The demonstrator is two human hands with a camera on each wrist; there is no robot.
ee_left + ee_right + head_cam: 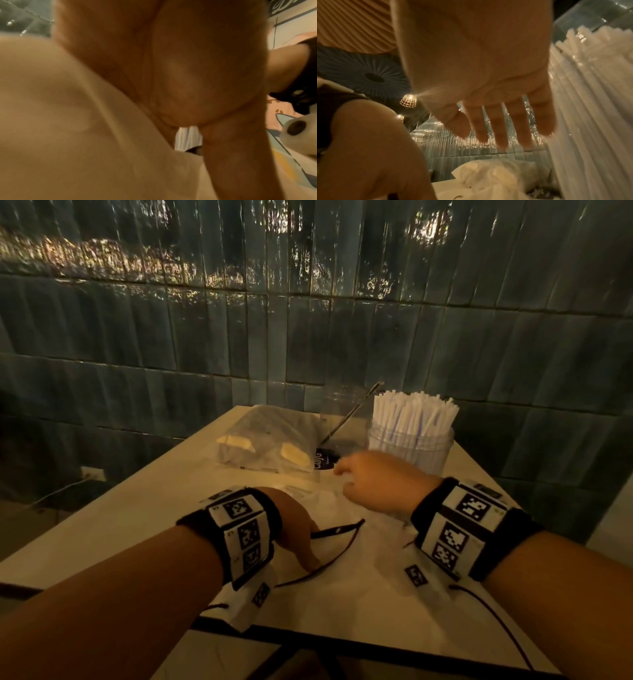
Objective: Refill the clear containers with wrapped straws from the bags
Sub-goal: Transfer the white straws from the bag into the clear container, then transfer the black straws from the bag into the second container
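A round clear container (pixel 411 443) packed with white wrapped straws (pixel 414 412) stands at the back right of the table; the same straws (pixel 590 108) fill the right side of the right wrist view. Left of it stands a taller clear container (pixel 342 419) with one dark straw leaning in it. A crumpled plastic bag (pixel 267 436) lies at the back centre. My right hand (pixel 366 484) hovers just in front of the straw container, fingers (pixel 496 128) straight and spread, holding nothing. My left hand (pixel 298 529) rests on a flat clear bag (pixel 346 508) near the front, thumb down on the table; its fingers are hidden.
The pale table (pixel 144 508) stands against a dark tiled wall (pixel 205 337). A thin dark cord (pixel 339 546) loops across the table between my hands. A dark printed label (pixel 323 460) lies by the tall container. The table's front edge (pixel 342 642) is close below my wrists.
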